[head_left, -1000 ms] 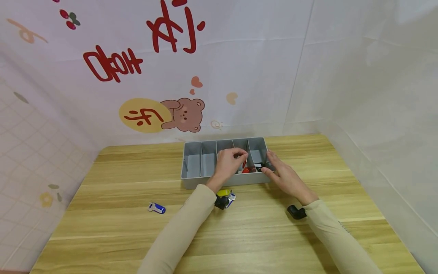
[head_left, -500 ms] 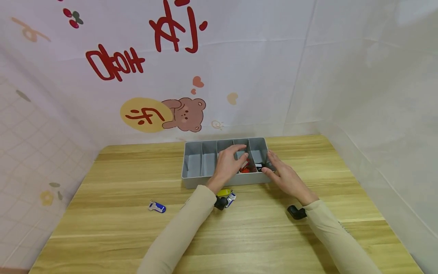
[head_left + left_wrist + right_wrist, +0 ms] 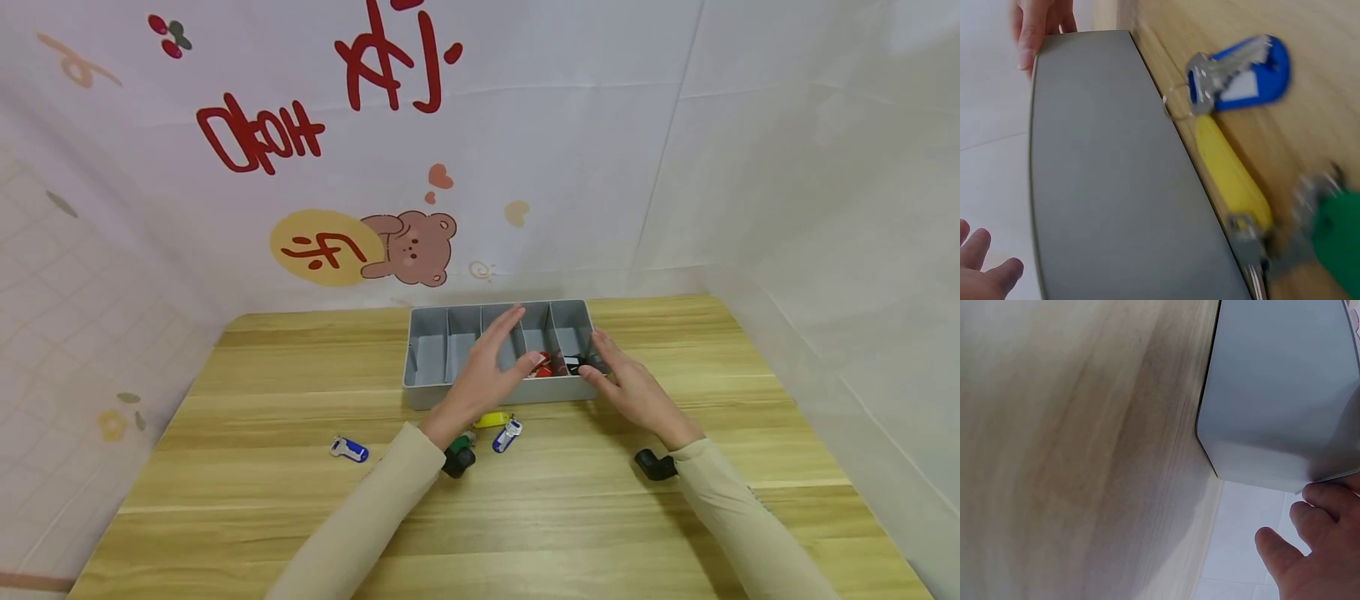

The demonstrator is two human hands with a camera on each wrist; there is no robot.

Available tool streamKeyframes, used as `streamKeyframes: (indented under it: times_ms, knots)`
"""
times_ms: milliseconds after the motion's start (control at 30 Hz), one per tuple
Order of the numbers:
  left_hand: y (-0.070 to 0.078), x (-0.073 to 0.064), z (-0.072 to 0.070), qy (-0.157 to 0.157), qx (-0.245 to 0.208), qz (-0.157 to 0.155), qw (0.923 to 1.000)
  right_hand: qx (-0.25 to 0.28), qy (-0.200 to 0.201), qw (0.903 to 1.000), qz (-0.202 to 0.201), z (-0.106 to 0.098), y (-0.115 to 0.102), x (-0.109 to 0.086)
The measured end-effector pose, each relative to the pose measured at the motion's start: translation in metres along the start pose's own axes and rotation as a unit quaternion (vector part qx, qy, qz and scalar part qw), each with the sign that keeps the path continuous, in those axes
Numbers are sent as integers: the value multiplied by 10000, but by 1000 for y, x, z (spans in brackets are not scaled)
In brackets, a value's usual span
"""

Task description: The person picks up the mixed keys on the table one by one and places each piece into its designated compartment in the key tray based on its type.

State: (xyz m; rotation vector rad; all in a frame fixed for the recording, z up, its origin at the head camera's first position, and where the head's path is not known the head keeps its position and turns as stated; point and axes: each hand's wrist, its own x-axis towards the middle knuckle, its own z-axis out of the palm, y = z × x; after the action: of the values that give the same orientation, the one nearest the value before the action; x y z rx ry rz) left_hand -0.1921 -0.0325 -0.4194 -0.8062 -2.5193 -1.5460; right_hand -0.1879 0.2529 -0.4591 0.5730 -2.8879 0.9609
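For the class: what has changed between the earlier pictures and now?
The left hand let go of a red tag in the tray and drew back leftward, bringing a green tag into view. The right hand stayed at the tray's right end.

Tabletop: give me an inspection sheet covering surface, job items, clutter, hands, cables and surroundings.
Surface: wood-grain table.
Job items: grey tray, five compartments; red tags in the fourth from left, black items in the fifth; two blue key tags, a yellow tag and a green tag outside it.
Clutter: nothing seen.
Hands: left hand above the tray, holding nothing; right hand touching its right end.
Cables: nothing seen.
Surroundings: pale backdrop with printed bear.
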Motion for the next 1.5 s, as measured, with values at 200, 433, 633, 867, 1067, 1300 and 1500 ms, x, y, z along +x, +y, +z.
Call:
streamKeyframes:
  times_ms: [200,433,633,867,1067,1300,1500]
  knots:
    - [0,-24,-23,20,212,-22,9998,-47,-21,10000,-22,0,-1,0]
    - [-4,-45,-43,-57,395,51,9992,-10,-100,9999,29,-2,-3,-2]
    - [-10,-63,-58,-197,601,184,9978,2,-91,10000,33,-2,-3,-1]
    - [-18,-86,-81,-463,999,176,9938,-8,-103,9999,50,-1,-1,-1]
    - [-28,-107,-100,-452,1461,161,9881,-1,-106,9999,18,-1,-1,0]
    - [-43,-127,-120,-536,1812,-13,9820,37,-101,9999,11,-1,-2,-1]
    - [-49,-141,-133,-633,1995,-355,9772,25,-86,10000,22,-1,-3,-1]
